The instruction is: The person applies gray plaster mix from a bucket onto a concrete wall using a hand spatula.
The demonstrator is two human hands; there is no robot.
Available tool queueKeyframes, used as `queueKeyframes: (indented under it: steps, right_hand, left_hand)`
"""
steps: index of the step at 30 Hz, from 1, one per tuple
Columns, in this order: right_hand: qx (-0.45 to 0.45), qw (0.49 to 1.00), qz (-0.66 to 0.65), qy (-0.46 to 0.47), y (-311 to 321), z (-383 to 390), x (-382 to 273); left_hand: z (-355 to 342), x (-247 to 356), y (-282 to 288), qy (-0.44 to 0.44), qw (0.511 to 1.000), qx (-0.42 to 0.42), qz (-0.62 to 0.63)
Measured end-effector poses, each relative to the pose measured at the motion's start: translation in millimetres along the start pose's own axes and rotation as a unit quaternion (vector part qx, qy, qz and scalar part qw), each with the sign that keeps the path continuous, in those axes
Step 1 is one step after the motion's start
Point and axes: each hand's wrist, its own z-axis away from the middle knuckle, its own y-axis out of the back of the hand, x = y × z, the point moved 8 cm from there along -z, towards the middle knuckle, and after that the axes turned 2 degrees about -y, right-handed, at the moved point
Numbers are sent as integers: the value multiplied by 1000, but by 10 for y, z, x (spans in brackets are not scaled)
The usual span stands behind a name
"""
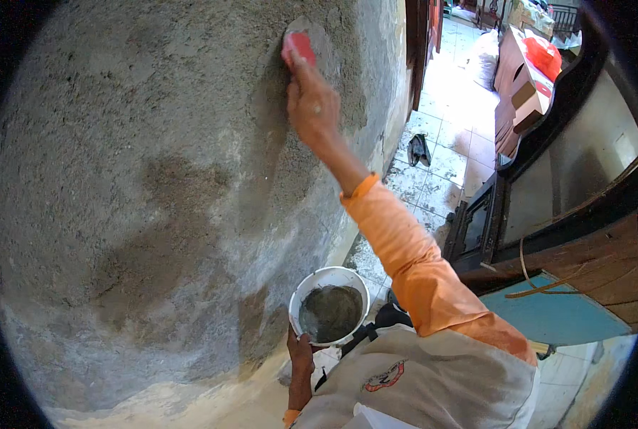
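Observation:
My right hand [312, 104] is raised high against a rough grey cement-covered wall [183, 93]. Its fingers are closed on a red scraper [299, 48], which lies against the wall's surface; its working edge is hard to make out. Down by my body, my left hand [301, 352] grips the rim and side of a white bucket [366, 299]. Wet grey mortar [330, 313] fills part of the bucket. Darker, damp-looking patches [162, 243] mark the wall to the left of the bucket.
A tiled floor [444, 154] spattered with grey runs off to the right, with a dark crumpled item [419, 150] on it. Dark-framed glass furniture [569, 171] stands on the right, near a light blue board [558, 314]. Boxes and a red bag [542, 56] are farther back.

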Motion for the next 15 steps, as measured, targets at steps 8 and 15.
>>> queueKeyframes:
  steps: [8,15]
  right_hand:
    - [-74,997,-7,35,229,1052,-928]
    - [-50,985,-158,-44,826,1197,-53]
  left_hand:
    - [-122,133,30,25,999,-24,-13]
    - [-82,291,-2,-9,996,1,-85]
